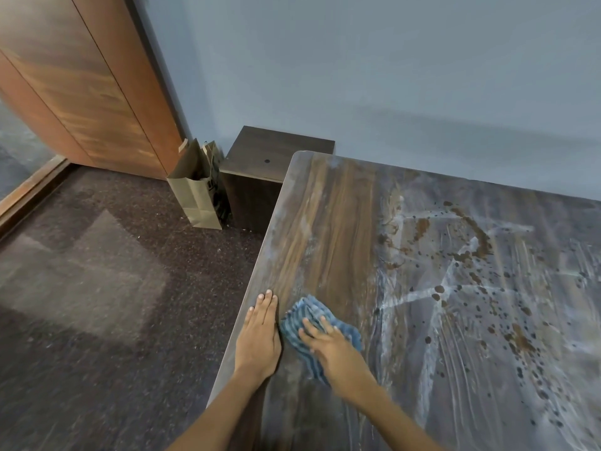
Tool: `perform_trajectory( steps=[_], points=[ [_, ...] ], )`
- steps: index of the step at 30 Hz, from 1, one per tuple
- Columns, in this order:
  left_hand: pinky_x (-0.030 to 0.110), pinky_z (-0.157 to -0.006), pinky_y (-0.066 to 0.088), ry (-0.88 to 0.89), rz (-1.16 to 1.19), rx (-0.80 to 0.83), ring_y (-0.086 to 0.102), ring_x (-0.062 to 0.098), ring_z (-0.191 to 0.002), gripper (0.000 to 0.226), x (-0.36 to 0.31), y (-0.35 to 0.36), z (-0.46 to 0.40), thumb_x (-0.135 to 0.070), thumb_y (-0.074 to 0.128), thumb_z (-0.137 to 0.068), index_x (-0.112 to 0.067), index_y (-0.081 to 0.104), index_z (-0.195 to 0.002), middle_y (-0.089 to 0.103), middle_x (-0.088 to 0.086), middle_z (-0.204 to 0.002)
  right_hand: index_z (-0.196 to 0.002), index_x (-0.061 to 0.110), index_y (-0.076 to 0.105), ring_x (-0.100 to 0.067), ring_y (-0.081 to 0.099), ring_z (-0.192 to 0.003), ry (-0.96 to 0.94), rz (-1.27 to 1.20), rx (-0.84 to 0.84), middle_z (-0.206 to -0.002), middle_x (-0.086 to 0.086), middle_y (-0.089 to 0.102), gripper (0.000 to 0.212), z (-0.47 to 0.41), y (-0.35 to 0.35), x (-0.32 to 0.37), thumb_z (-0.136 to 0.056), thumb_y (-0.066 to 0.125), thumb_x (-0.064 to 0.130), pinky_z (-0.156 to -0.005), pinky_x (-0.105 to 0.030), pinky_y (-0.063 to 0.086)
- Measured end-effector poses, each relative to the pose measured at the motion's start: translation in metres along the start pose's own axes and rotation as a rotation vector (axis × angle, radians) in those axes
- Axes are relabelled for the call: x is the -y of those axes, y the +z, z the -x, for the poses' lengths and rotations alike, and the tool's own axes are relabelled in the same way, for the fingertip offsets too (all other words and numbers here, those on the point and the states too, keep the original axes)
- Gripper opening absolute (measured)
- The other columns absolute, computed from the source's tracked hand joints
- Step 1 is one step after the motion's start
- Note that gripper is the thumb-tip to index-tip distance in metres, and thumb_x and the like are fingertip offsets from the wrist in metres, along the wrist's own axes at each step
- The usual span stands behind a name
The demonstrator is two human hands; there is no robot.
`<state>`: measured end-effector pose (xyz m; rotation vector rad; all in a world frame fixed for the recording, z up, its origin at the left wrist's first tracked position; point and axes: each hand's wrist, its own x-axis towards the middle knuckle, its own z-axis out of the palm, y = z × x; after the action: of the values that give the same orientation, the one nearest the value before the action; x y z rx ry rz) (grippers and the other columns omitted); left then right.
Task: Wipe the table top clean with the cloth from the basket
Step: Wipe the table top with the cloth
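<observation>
Head view: right hand [328, 346] presses flat-fingered on the cloth [320, 333], left hand [260, 336] flat beside it; brown splatter [468, 255] beyond may smear, not lift.

Dim, soft indoor light; wide-angle bending at edges; slight motion blur on right hand [335, 349].

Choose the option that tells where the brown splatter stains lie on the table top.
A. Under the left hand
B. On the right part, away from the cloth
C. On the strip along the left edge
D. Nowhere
B: the brown splatter stains spread over the right part of the table top, apart from the blue striped cloth under the right hand.
</observation>
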<state>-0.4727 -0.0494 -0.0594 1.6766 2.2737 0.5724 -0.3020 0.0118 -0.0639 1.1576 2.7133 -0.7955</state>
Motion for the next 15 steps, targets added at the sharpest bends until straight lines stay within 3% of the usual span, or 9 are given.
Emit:
perform_trajectory(
  steps=[5,8,11,15],
  points=[
    [0.020,-0.113,-0.009,-0.043,0.024,-0.014,-0.002,0.013,-0.145,0.052,-0.013,0.004,-0.010,-0.014,0.025,-0.098,-0.012,0.011,-0.148,0.006,-0.001,-0.157,-0.149,0.016,0.025,-0.022,-0.001,-0.147,0.110,0.049,-0.176,-0.159,0.000,0.011,0.053,-0.041,-0.049,-0.034,-0.099,0.034,0.002,-0.119,-0.035,0.003],
    [0.020,-0.113,-0.011,-0.069,0.019,-0.032,-0.004,0.010,-0.144,0.052,-0.017,0.006,-0.010,-0.017,0.022,-0.099,-0.014,0.008,-0.149,0.004,-0.003,-0.157,-0.149,0.015,0.025,-0.028,0.003,-0.147,0.216,0.039,-0.196,-0.159,-0.003,0.014,0.052,-0.092,-0.087,-0.041,-0.099,0.040,0.009,-0.118,-0.044,0.016],
    [0.017,-0.112,-0.012,-0.049,0.050,-0.037,-0.004,0.009,-0.143,0.052,-0.016,0.005,-0.009,-0.015,0.024,-0.098,-0.014,0.011,-0.149,0.005,-0.004,-0.157,-0.149,0.018,0.023,-0.032,0.004,-0.146,0.266,0.007,-0.170,-0.160,-0.003,0.010,0.059,-0.133,-0.104,-0.033,-0.096,0.047,0.009,-0.116,-0.050,0.017],
    [0.017,-0.114,0.002,-0.050,0.184,-0.053,0.019,0.016,-0.143,0.056,-0.012,-0.003,-0.012,0.005,0.035,-0.089,-0.008,0.033,-0.143,0.026,0.000,-0.152,-0.142,0.015,0.041,-0.027,0.011,-0.146,0.136,-0.090,-0.178,-0.157,-0.003,0.023,0.044,-0.130,-0.092,-0.009,-0.099,0.036,0.006,-0.117,-0.045,0.019]
  ],
)
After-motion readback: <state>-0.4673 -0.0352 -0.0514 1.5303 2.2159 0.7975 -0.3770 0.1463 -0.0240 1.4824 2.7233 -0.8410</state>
